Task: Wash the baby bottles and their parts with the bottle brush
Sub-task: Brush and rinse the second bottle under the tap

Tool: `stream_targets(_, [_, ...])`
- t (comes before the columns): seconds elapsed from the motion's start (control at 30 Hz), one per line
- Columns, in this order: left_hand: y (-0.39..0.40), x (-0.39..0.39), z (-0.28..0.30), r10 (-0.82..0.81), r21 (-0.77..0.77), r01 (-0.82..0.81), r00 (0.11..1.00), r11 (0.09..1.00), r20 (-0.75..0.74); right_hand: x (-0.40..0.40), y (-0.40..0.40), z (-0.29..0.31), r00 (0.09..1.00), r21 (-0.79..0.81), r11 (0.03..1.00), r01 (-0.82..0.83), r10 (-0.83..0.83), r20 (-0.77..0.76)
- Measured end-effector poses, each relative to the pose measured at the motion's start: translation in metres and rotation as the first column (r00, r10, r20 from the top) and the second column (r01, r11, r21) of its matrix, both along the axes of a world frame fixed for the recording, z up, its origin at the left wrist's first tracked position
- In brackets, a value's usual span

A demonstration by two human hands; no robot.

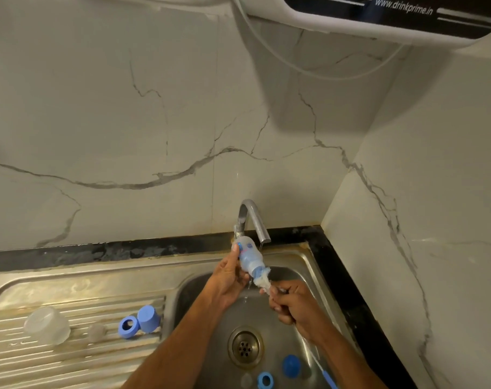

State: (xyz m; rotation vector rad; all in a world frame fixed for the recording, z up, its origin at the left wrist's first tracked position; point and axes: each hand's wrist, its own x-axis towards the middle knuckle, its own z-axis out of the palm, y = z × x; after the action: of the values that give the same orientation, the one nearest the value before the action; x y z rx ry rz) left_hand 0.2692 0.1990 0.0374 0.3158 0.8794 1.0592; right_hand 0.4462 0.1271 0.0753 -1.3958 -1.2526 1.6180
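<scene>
Left hand (229, 276) grips the bottle (248, 255) — right hand (290, 300), just beside, clutches the brush (262, 279) at its mouth.

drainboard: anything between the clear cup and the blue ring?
Yes, in the head view: one small translucent teat-like part sits on the drainboard between the clear cup and the blue ring.

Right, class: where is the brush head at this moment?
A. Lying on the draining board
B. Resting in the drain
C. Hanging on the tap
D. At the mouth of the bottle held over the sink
D: the white brush head sits at the mouth of the bottle, which the left hand holds over the sink, while the right hand grips the brush handle.
</scene>
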Motion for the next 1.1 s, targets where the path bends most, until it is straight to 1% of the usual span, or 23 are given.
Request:
stream_targets(0.07, [-0.002, -0.008, 0.000, -0.049, -0.046, 0.047, 0.998, 0.998, -0.042, 0.000, 0.004, -0.001, 0.986, 0.059, 0.997, 0.058, -0.066, 0.155])
stream_targets(0.1, [-0.001, -0.013, 0.002, -0.074, -0.042, 0.072, 0.996, 0.997, -0.047, 0.002, 0.006, -0.003, 0.962, 0.102, 0.994, 0.047, -0.072, 0.263])
stream_targets(0.17, [0.001, -0.020, 0.011, -0.126, -0.026, 0.124, 0.989, 0.992, -0.081, 0.002, 0.010, -0.010, 0.885, 0.156, 0.987, -0.027, -0.049, 0.463])
stream_targets(0.2, [0.002, -0.020, 0.017, -0.152, -0.016, 0.151, 0.984, 0.988, -0.094, -0.002, 0.012, -0.012, 0.851, 0.154, 0.986, -0.058, -0.032, 0.523])
stream_targets(0.23, [0.003, -0.016, 0.022, -0.162, -0.022, 0.161, 0.983, 0.987, -0.087, -0.009, 0.012, -0.012, 0.834, 0.152, 0.985, -0.082, -0.015, 0.552])
stream_targets(0.27, [0.003, -0.010, 0.027, -0.146, -0.044, 0.143, 0.986, 0.989, -0.075, -0.017, 0.012, -0.011, 0.835, 0.159, 0.982, -0.104, 0.000, 0.550])
stream_targets(0.3, [0.004, -0.006, 0.029, -0.099, -0.086, 0.094, 0.994, 0.992, -0.049, -0.023, 0.010, -0.009, 0.862, 0.171, 0.978, -0.118, 0.015, 0.506])
stream_targets(0.37, [0.007, -0.004, 0.027, 0.001, -0.167, 0.005, 1.000, 0.986, 0.031, -0.026, 0.002, -0.002, 0.944, 0.166, 0.980, -0.111, 0.052, 0.325])
stream_targets(0.43, [0.011, -0.009, 0.024, 0.038, -0.176, -0.021, 0.995, 0.984, 0.089, -0.018, -0.005, 0.005, 0.985, 0.108, 0.989, -0.103, 0.086, 0.151])
stream_targets(0.5, [0.006, -0.006, 0.028, 0.050, -0.157, -0.032, 0.993, 0.987, 0.111, -0.012, -0.003, 0.007, 0.995, 0.079, 0.993, -0.089, 0.085, 0.046])
stream_targets(0.57, [-0.001, 0.003, 0.033, 0.039, -0.132, -0.016, 0.984, 0.991, 0.176, -0.014, -0.004, 0.007, 0.996, 0.068, 0.995, -0.080, 0.082, -0.029])
stream_targets(0.63, [-0.005, 0.004, 0.036, 0.052, -0.127, -0.025, 0.977, 0.992, 0.207, -0.015, -0.009, 0.004, 0.991, 0.038, 0.997, -0.070, 0.074, -0.108])
stream_targets(0.7, [-0.002, -0.002, 0.038, 0.090, -0.144, -0.060, 0.974, 0.988, 0.207, -0.010, -0.013, 0.004, 0.985, 0.008, 0.997, -0.076, 0.077, -0.158])
stream_targets(0.77, [-0.005, 0.001, 0.039, 0.088, -0.166, -0.052, 0.971, 0.985, 0.222, -0.007, -0.011, 0.005, 0.983, 0.010, 0.996, -0.091, 0.091, -0.157])
stream_targets(0.8, [-0.007, 0.005, 0.037, 0.073, -0.154, -0.033, 0.963, 0.987, 0.258, -0.007, -0.009, 0.005, 0.985, 0.014, 0.995, -0.094, 0.095, -0.141])
stream_targets(0.87, [-0.013, 0.009, 0.034, 0.033, -0.139, -0.002, 0.976, 0.990, 0.214, -0.011, -0.011, 0.004, 0.989, 0.012, 0.996, -0.084, 0.085, -0.121])
stream_targets(0.9, [-0.013, 0.006, 0.032, 0.011, -0.128, 0.007, 0.990, 0.992, 0.139, -0.010, -0.012, 0.002, 0.991, 0.000, 0.998, -0.068, 0.067, -0.114])
stream_targets(0.93, [-0.011, 0.003, 0.030, -0.023, -0.113, 0.030, 0.998, 0.993, 0.061, -0.008, -0.013, 0.001, 0.995, -0.020, 0.999, -0.043, 0.041, -0.093])
stream_targets(0.97, [-0.011, -0.002, 0.031, -0.073, -0.105, 0.069, 0.997, 0.992, -0.031, -0.003, -0.014, 0.002, 0.999, -0.031, 0.999, -0.018, 0.017, -0.036])
stream_targets(1.0, [-0.009, -0.006, 0.026, -0.103, -0.140, 0.088, 0.989, 0.986, -0.104, 0.001, -0.013, 0.001, 0.998, -0.019, 1.000, -0.005, 0.006, 0.062])
stream_targets(1.03, [-0.009, -0.009, 0.024, -0.124, -0.165, 0.096, 0.979, 0.982, -0.164, 0.003, -0.012, -0.001, 0.980, 0.013, 1.000, -0.017, 0.014, 0.199])
stream_targets(1.1, [-0.008, -0.009, 0.023, -0.187, -0.182, 0.156, 0.968, 0.971, -0.170, -0.001, -0.007, -0.005, 0.882, 0.101, 0.990, -0.097, 0.038, 0.469])
